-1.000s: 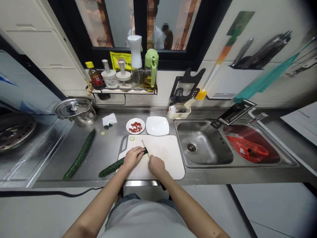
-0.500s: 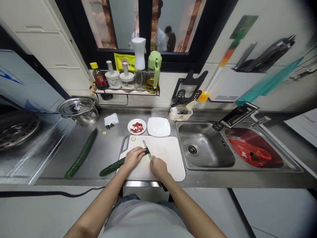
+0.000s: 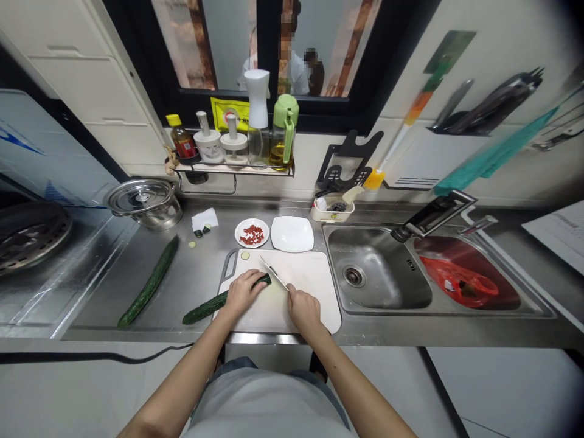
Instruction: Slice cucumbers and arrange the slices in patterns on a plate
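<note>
My left hand [image 3: 243, 292] is wrapped over a dark green cucumber [image 3: 205, 308] that lies slantwise across the left edge of the white cutting board [image 3: 310, 304]; its cut end shows past my fingers. My right hand [image 3: 303, 309] grips a knife [image 3: 274, 272], its blade pointing up and left just beyond that end. A thin, dark strip shows on the blade. One pale cucumber slice [image 3: 245, 255] rests near the board's handle. A second whole cucumber [image 3: 149, 283] lies on the steel counter to the left.
Behind the board are a plate of red bits [image 3: 252, 233] and a white dish [image 3: 292, 233]. A lidded pot [image 3: 145, 204] stands back left. Cucumber scraps lie by a white tissue [image 3: 205, 219]. The sink [image 3: 378, 267] is on the right, a bottle rack [image 3: 237, 169] above.
My right hand and the knife have moved right, away from my left hand. The blade has tilted further left. My left hand has shifted slightly left with the cucumber.
</note>
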### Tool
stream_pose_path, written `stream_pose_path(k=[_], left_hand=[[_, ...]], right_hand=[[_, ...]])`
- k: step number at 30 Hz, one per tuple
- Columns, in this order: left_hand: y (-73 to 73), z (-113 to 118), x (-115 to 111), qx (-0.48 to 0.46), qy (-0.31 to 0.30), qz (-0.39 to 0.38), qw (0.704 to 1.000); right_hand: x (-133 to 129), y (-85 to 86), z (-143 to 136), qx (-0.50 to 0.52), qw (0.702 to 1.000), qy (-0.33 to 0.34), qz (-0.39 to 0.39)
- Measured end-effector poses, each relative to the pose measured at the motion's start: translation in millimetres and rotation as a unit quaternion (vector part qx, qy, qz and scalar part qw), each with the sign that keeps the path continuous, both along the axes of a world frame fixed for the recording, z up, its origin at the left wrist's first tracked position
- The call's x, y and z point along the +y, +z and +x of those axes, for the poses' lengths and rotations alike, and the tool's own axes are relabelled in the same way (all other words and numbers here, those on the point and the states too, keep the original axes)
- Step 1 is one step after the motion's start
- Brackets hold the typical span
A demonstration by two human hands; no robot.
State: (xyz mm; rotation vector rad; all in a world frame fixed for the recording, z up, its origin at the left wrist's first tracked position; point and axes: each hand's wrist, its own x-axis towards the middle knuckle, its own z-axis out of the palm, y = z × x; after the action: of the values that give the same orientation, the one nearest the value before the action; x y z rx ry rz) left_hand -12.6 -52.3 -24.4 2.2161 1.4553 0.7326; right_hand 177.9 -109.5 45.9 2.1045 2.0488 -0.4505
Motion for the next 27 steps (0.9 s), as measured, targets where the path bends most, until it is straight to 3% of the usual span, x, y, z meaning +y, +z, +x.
stream_pose_path(k=[6, 9, 14, 19, 23, 27], left_hand=[[-0.6, -8.1, 8.3, -0.117, 0.142, 0.001, 0.983], [6.7, -8.8, 15.7, -0.162, 0.166, 0.004, 0.973], [32.3, -1.4, 19.3, -0.115, 0.074, 0.008, 0.991], [53.9, 8.7, 14.7, -0.004, -0.011, -0.055, 0.998], [56.3, 10.8, 15.5, 0.002, -0.033, -0.08, 0.996], [53.0, 11.3, 18.8, -0.032, -0.045, -0.073, 0.996]], right_hand=[[-2.5, 4.4, 8.7, -0.02, 1.0, -0.01, 0.022], [-5.1, 3.5, 12.1, -0.024, 0.999, -0.007, 0.045], [-9.3, -0.5, 16.4, -0.046, 0.994, 0.017, 0.102], [-13.0, -7.6, 22.3, -0.062, 0.977, 0.059, 0.196], [-15.3, -12.0, 26.3, -0.068, 0.966, 0.076, 0.236], [-16.1, -13.7, 27.8, -0.069, 0.968, 0.077, 0.229]])
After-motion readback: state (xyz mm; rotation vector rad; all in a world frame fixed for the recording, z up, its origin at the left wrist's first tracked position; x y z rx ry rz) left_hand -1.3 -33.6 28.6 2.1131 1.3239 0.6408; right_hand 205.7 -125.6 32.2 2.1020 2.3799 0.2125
